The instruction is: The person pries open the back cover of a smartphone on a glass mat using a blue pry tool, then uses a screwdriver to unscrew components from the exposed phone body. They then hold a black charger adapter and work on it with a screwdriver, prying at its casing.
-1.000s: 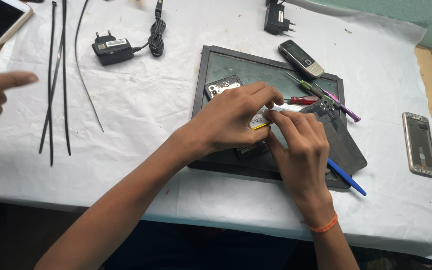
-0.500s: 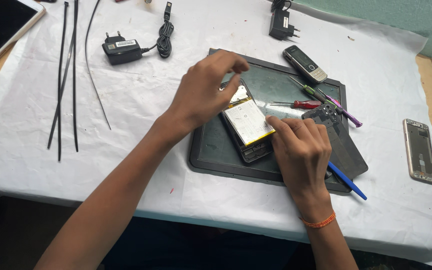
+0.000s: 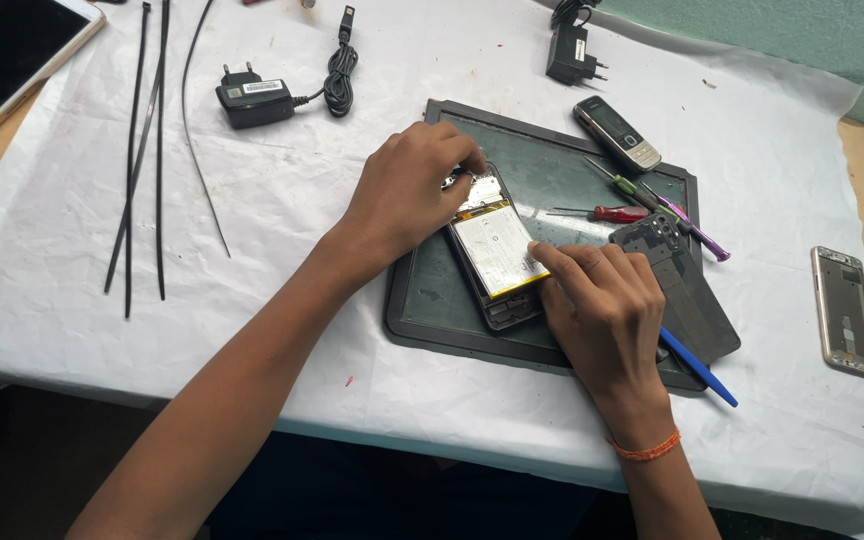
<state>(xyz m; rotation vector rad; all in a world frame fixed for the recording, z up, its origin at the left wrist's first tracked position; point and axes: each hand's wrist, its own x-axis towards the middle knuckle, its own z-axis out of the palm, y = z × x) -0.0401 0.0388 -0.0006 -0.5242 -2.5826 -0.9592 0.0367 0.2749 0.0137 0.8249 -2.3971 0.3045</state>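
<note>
The right hand (image 3: 607, 315) is pressed down on the near right edge of the opened phone (image 3: 492, 250), its fingers bunched, one fingertip on the battery. The phone lies on the dark mat (image 3: 422, 310), back cover off. The left hand (image 3: 407, 190) is curled over the phone's far end, clamping it. The frame is best held flat and prying kept shallow, away from the battery. Beyond, a red screwdriver (image 3: 607, 213) is seen.

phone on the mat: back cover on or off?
Off. The opened phone lies face down on the dark mat with its pale battery exposed; a dark back cover lies separately to the right.
</note>
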